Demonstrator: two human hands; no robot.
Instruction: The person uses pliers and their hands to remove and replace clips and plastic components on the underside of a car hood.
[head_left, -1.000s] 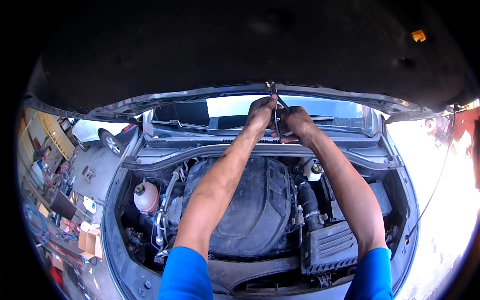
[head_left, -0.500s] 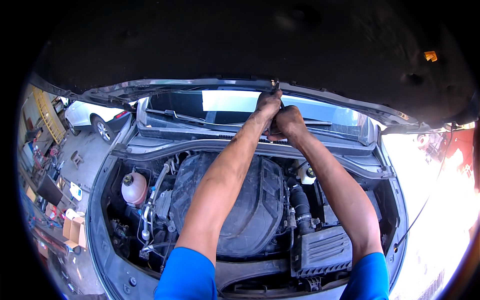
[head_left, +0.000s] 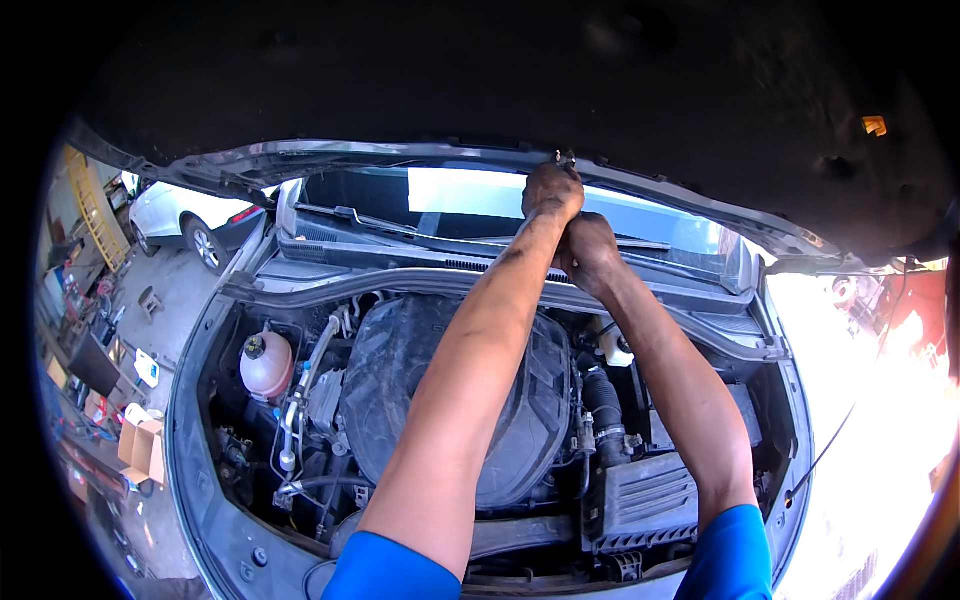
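Note:
Both my arms reach over the engine bay to the rear edge of the raised hood (head_left: 480,90). My left hand (head_left: 552,190) is closed in a fist just under that edge. A small shiny metal piece (head_left: 566,158) shows above its knuckles, against the hood's edge; its kind is unclear. Lower and slightly to the right, my right hand (head_left: 592,245) is closed too, close against the left wrist. What either hand grips is hidden by the fingers. Behind the hands are the windshield (head_left: 480,192) and a wiper arm (head_left: 640,244).
Below my arms lies the black engine cover (head_left: 400,370). A pinkish coolant tank (head_left: 266,368) stands left, and the ribbed air filter box (head_left: 645,500) sits lower right. A thin rod (head_left: 850,405) rises at the right. A white car (head_left: 175,215) and an open cardboard box (head_left: 142,447) are at left.
My left hand has shifted slightly right, its fist now closer to the hood edge. My right hand has moved a little right and stays closed beneath it.

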